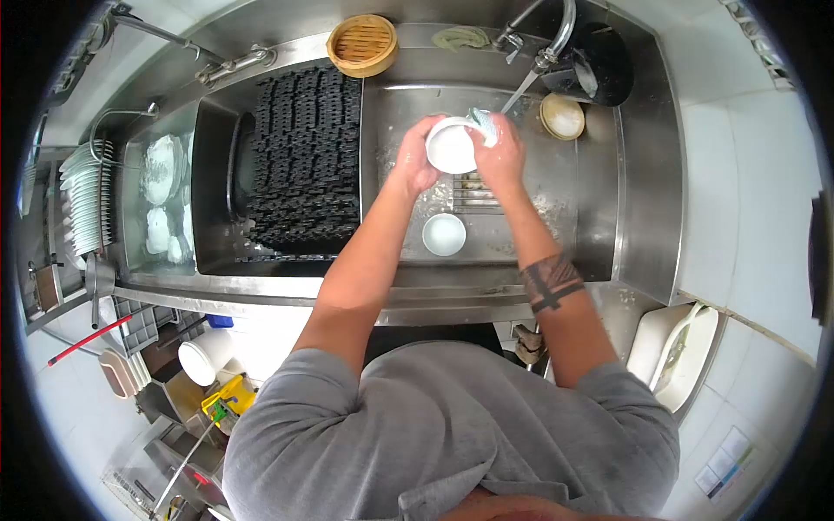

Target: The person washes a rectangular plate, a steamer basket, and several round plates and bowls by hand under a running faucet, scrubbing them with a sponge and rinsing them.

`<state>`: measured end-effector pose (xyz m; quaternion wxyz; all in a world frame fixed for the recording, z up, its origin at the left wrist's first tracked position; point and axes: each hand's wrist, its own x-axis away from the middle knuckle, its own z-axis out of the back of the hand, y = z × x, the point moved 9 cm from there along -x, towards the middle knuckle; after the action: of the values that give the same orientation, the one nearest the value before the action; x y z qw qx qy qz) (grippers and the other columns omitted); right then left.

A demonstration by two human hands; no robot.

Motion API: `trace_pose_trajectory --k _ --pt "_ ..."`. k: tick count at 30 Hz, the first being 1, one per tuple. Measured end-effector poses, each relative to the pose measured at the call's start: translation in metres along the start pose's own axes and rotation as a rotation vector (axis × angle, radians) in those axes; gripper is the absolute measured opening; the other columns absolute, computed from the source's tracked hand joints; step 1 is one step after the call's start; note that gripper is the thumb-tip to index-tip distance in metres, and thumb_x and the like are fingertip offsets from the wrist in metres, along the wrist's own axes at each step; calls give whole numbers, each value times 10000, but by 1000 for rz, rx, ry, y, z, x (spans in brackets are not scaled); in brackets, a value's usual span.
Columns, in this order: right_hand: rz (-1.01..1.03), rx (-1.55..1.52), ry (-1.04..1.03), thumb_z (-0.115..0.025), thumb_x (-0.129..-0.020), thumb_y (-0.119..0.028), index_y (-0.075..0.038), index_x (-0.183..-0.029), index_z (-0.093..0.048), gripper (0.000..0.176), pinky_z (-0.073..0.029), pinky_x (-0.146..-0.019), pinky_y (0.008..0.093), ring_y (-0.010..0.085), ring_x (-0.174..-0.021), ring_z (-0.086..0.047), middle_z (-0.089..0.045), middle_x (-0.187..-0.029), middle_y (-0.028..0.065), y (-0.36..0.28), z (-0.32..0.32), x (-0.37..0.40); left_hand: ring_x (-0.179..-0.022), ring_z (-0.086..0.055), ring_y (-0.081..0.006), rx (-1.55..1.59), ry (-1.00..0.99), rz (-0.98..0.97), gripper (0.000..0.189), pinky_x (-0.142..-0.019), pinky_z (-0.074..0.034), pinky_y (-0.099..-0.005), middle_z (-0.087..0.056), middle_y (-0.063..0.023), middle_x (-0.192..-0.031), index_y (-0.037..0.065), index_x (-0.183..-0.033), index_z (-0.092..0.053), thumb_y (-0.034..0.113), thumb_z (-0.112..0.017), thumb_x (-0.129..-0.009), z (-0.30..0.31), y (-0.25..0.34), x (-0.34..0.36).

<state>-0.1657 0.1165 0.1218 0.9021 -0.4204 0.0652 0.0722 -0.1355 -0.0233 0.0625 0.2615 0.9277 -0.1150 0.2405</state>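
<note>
Over the steel sink basin (pixel 539 234), my left hand (pixel 418 156) grips the left side of a white bowl (pixel 452 149), its inside turned up toward me. My right hand (pixel 504 156) presses a pale green and white cloth (pixel 483 125) against the bowl's right rim. Water (pixel 519 92) runs from the faucet (pixel 546 59) just beyond my right hand. Below the hands, a second small white bowl (pixel 444 234) rests on the basin floor. A slotted drain grate (pixel 474 193) shows partly behind my right wrist.
Left of the basin lies a black ridged mat (pixel 304 156) in another sink section. A bamboo steamer (pixel 362 45) sits on the back ledge. At the back right are a round container (pixel 562 117) and a black pan (pixel 608 65). Plates (pixel 85 200) stand racked at far left.
</note>
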Motion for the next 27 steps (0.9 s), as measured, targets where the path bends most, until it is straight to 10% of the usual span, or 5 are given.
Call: trace_pose_trajectory --k 5,13,17,23,27 --pt "226 137 165 -612 -984 -376 -30 -1426 -501 572 -295 -1157 511 414 -1443 -321 -351 -1546 258 -41 -26 18 -1051 -680 -307 160 -186 187 419 -935 -539 -419 -687 -135 -1210 87 -1226 -644 435 -505 -1040 -9 -28 -26" --pt "-695 -926 -185 -608 -992 -534 56 -1299 -568 666 -522 -859 368 195 -1098 -611 -619 -1279 181 22 -70 29 -1131 -637 -316 -1186 145 -1045 475 -1032 -458 -424 -687 -200 -1164 20 -1313 -613 388 -461 -1054 -10 12 26" --pt "117 -168 -99 -593 -1001 -515 48 -1198 -599 597 -529 -875 404 241 -1011 -662 -675 -1152 177 -6 -54 22 -1080 -647 -322 42 -77 54 379 -989 -488 -426 -690 -127 -1155 -13 -1205 -644 285 -476 -1043 6 -32 -23" --pt "-850 -1330 -311 -589 -1016 -485 67 -1129 -626 565 -548 -793 376 200 -934 -693 -709 -1045 113 47 -76 25 -1115 -631 -285 -1224 -122 -1046 323 -992 -480 -407 -684 -105 -1162 72 -1233 -651 272 -460 -1066 -30 3 14" --pt "-316 -48 -347 -660 -946 -553 -30 -809 -679 541 -554 -684 436 303 -743 -706 -693 -776 122 44 -37 34 -1101 -667 -251 -457 12 256 358 -884 -586 -398 -671 -106 -1224 82 -1331 -601 267 -496 -1043 43 -58 -29"
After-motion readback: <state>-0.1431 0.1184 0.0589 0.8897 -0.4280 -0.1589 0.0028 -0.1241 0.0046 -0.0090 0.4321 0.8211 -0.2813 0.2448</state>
